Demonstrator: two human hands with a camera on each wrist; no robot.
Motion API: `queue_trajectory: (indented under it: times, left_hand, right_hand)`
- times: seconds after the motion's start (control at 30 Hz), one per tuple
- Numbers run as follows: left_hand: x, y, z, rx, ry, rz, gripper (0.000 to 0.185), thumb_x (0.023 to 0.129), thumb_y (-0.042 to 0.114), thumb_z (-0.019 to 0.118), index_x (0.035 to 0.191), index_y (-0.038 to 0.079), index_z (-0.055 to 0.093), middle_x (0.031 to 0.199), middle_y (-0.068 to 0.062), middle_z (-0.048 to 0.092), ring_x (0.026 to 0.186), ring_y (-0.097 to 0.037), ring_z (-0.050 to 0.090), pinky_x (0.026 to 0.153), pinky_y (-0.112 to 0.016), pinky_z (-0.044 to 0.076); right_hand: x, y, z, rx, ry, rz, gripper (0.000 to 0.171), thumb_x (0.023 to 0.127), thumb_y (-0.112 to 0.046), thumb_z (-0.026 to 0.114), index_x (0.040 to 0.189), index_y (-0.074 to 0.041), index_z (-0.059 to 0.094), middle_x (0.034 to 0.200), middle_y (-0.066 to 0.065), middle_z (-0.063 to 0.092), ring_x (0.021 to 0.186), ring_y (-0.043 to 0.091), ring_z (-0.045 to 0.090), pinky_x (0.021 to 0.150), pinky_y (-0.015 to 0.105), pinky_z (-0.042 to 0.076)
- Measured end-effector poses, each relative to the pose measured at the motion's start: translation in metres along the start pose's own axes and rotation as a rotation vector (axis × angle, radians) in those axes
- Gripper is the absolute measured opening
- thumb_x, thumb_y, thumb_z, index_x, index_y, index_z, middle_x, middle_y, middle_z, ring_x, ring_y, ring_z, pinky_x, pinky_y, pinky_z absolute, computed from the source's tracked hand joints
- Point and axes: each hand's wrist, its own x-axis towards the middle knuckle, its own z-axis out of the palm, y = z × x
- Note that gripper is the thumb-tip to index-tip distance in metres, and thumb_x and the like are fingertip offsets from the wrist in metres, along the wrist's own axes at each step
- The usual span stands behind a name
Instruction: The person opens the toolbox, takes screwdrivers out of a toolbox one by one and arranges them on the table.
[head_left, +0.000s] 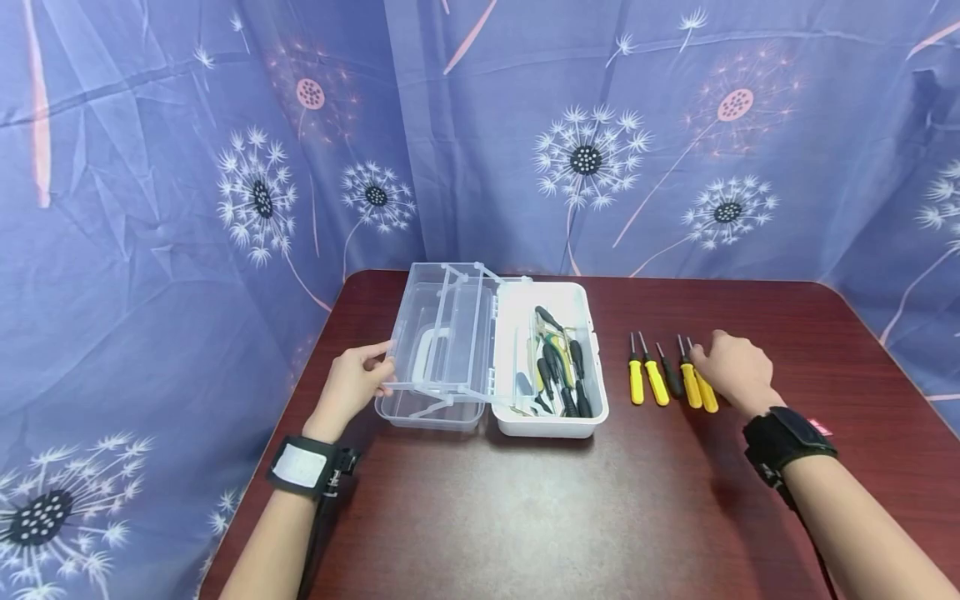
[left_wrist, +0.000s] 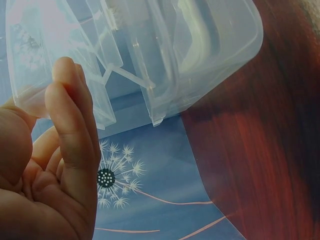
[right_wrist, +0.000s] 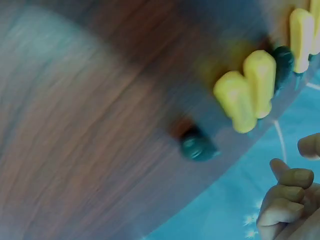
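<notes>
A toolbox with a white base (head_left: 543,427) stands on the table, its clear lid (head_left: 465,419) folded out to the left. Clear hinged trays (head_left: 431,312) are swung out over that lid. My left hand (head_left: 352,379) pinches the near left edge of the upper tray, thumb and fingers on the plastic in the left wrist view. My right hand (head_left: 735,367) hovers by the right end of a row of yellow-handled screwdrivers (head_left: 690,387), fingers curled, thumb apart and nothing between them. A dark-handled screwdriver (right_wrist: 197,145) shows in the right wrist view, hidden behind that hand in the head view.
Pliers and several dark-handled tools (head_left: 558,367) lie inside the white base. One black-handled screwdriver (head_left: 671,379) sits among the yellow ones. A small pink item (head_left: 821,427) lies beside the right wrist strap. Blue dandelion-print cloth (head_left: 487,167) hangs behind the table.
</notes>
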Motion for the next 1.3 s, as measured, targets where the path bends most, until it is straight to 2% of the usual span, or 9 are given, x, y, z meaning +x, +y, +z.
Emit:
queue_trajectory:
  times: [0.23,0.37,0.53,0.63,0.77,0.83,0.93,1.07,1.3]
  left_hand:
    - [0.000,-0.001,0.000,-0.006,0.001,-0.003,0.042,0.092,0.015,0.057,0.133,0.008,0.057,0.080,-0.017,0.074,0.056,-0.009,0.067,0.056,-0.022,0.056]
    - [-0.001,-0.002,0.000,-0.013,-0.003,-0.007,0.042,0.092,0.014,0.057,0.134,0.008,0.057,0.081,-0.017,0.074,0.055,-0.009,0.067,0.056,-0.022,0.056]
    - [-0.001,-0.003,0.000,-0.027,0.000,-0.010,0.042,0.092,0.014,0.058,0.133,0.008,0.057,0.081,-0.017,0.074,0.055,-0.009,0.067,0.056,-0.022,0.056]
    - [-0.001,-0.002,0.000,-0.015,0.003,-0.008,0.043,0.091,0.015,0.057,0.133,0.009,0.058,0.080,-0.016,0.074,0.055,-0.009,0.067,0.056,-0.023,0.056]
    - [0.000,-0.001,0.000,0.004,0.007,-0.014,0.044,0.089,0.018,0.056,0.133,0.012,0.058,0.079,-0.014,0.074,0.055,-0.009,0.068,0.057,-0.023,0.056]
    - [0.001,-0.001,-0.001,0.008,0.006,-0.011,0.044,0.090,0.018,0.055,0.133,0.012,0.058,0.080,-0.014,0.075,0.055,-0.009,0.068,0.057,-0.023,0.055]
    - [0.002,0.000,0.000,0.005,0.006,-0.012,0.044,0.090,0.019,0.055,0.133,0.013,0.058,0.080,-0.014,0.075,0.056,-0.010,0.069,0.058,-0.023,0.056]
    - [0.002,0.000,0.000,0.002,0.010,-0.012,0.044,0.089,0.020,0.055,0.133,0.015,0.058,0.080,-0.013,0.075,0.056,-0.009,0.069,0.058,-0.023,0.056]
    - [-0.001,-0.001,0.000,-0.001,0.008,-0.014,0.043,0.090,0.019,0.057,0.133,0.013,0.059,0.080,-0.013,0.074,0.056,-0.009,0.068,0.058,-0.022,0.055]
  right_hand:
    - [-0.003,-0.031,0.005,0.048,0.055,-0.109,0.033,0.096,-0.029,0.044,0.079,-0.002,0.049,0.056,0.007,0.040,0.046,0.022,0.041,0.043,0.031,0.030]
    - [-0.004,-0.053,0.008,0.064,0.063,-0.161,0.033,0.096,-0.032,0.043,0.080,-0.004,0.050,0.057,0.007,0.043,0.047,0.022,0.043,0.043,0.031,0.030]
    - [-0.008,-0.082,0.010,0.114,0.064,-0.200,0.038,0.098,-0.037,0.041,0.098,-0.002,0.054,0.062,0.009,0.054,0.051,0.022,0.049,0.047,0.030,0.032]
    - [-0.010,-0.098,0.013,0.142,0.064,-0.204,0.043,0.098,-0.039,0.041,0.112,0.000,0.052,0.072,0.014,0.061,0.056,0.023,0.054,0.050,0.030,0.034]
    - [-0.014,-0.114,0.018,0.150,0.049,-0.203,0.054,0.098,-0.043,0.040,0.128,0.002,0.046,0.090,0.024,0.067,0.069,0.031,0.062,0.056,0.036,0.042]
    - [-0.016,-0.120,0.021,0.142,0.043,-0.206,0.057,0.098,-0.044,0.040,0.133,0.001,0.043,0.092,0.024,0.067,0.073,0.033,0.064,0.059,0.040,0.044]
    - [-0.018,-0.127,0.025,0.146,0.024,-0.219,0.058,0.098,-0.043,0.040,0.137,0.000,0.039,0.080,0.019,0.066,0.066,0.030,0.062,0.055,0.038,0.042]
    - [-0.023,-0.134,0.030,0.173,-0.003,-0.232,0.055,0.096,-0.037,0.042,0.138,-0.001,0.036,0.062,0.008,0.054,0.051,0.021,0.049,0.047,0.030,0.032]
    - [-0.032,-0.138,0.044,0.249,-0.016,-0.222,0.054,0.096,-0.026,0.042,0.143,-0.003,0.032,0.053,0.002,0.041,0.041,0.018,0.035,0.042,0.028,0.025]
